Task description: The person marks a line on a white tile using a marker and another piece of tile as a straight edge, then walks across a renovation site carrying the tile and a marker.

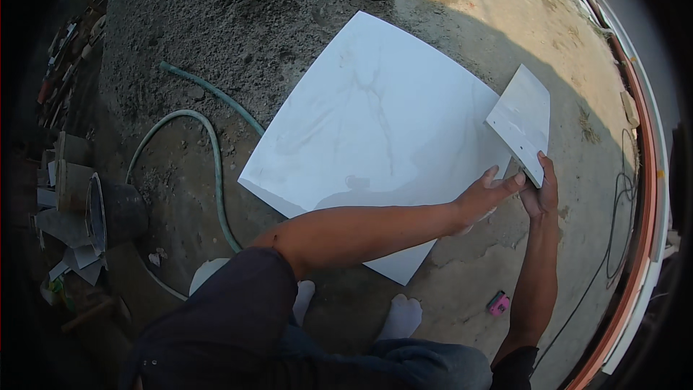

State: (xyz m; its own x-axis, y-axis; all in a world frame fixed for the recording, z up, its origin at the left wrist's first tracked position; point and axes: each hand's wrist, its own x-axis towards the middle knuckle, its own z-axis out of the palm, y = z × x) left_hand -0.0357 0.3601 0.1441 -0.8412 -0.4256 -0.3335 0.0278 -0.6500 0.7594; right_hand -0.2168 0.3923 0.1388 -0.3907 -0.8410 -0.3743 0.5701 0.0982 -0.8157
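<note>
A large square white tile (pixel 382 115) with faint grey veining lies flat on the ground in front of me. Over its right corner my right hand (pixel 543 191) holds up a smaller cut piece of tile (pixel 523 115) by its lower end. That piece is pale, tilted, and has small dark marks along its near edge. Reaching across from the left, my left hand (pixel 480 202) has its fingers apart. One fingertip meets the lower end of the piece; whether it presses there I cannot tell. White dust coats parts of this hand.
A green hose (pixel 216 152) curls left of the big tile, by a heap of grey sand or mortar (pixel 195 29). A dark bucket (pixel 115 209) and tile offcuts stand far left. A pink tape measure (pixel 498 303) and a thin black cable (pixel 613 238) lie right.
</note>
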